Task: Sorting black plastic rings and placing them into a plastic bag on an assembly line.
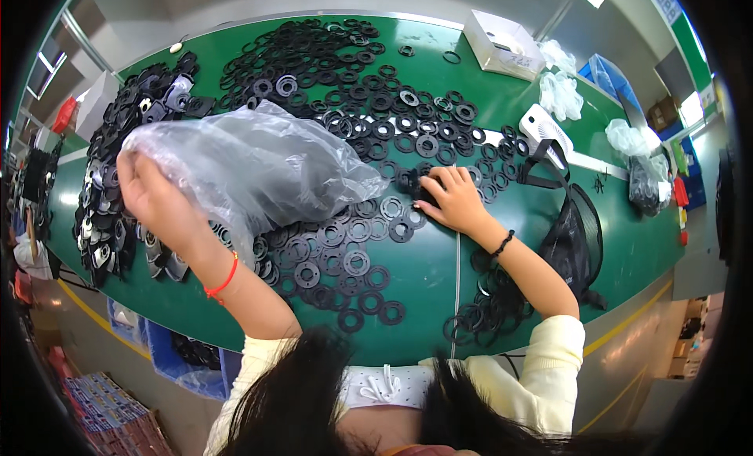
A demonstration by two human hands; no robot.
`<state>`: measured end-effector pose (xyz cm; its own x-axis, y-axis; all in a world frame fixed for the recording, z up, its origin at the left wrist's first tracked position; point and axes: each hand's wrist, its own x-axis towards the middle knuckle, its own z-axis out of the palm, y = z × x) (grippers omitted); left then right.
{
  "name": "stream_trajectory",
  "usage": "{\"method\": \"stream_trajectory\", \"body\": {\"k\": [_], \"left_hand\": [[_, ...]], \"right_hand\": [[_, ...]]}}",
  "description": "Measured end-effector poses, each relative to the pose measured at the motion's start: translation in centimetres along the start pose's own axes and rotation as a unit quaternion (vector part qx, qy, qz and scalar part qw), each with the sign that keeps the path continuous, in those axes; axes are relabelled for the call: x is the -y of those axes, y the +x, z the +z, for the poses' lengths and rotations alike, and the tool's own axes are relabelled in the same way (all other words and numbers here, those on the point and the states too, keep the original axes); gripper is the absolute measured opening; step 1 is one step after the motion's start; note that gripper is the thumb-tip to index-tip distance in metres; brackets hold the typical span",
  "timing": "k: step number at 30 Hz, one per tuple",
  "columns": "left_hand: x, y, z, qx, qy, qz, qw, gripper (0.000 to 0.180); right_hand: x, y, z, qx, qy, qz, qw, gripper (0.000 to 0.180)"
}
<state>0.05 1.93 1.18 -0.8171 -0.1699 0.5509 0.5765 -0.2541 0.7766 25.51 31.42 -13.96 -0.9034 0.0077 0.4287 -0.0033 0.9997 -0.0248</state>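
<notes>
The left hand (159,205) has its grip closed on one end of a clear plastic bag (271,162), which stretches rightward above the rings (357,261) spread over the green table (427,307). The right hand (456,201) curls its fingers over a dark clump (408,181) just beyond the bag's right end; whether its grip is closed, I cannot tell. A mesh pouch (576,240) lies to the right, a white box (490,52) near the far edge.
</notes>
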Motion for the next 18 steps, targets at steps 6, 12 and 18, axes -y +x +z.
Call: {"method": "stream_trajectory", "body": {"k": [6,12,18], "left_hand": [[-3.6,4.2,6.5,0.102,0.148,0.117,0.977,0.024],[-6.3,12.2,13.0,0.209,0.120,0.260,0.935,0.026],[-9.3,10.9,13.1,0.266,0.301,0.370,0.838,0.023]], "right_hand": [[1.3,2.6,-1.5,0.030,0.008,0.038,0.999,0.084],[3.2,2.8,0.0,0.128,0.013,0.012,0.992,0.092],[3.4,2.9,0.5,0.055,0.036,-0.052,0.996,0.063]]}}
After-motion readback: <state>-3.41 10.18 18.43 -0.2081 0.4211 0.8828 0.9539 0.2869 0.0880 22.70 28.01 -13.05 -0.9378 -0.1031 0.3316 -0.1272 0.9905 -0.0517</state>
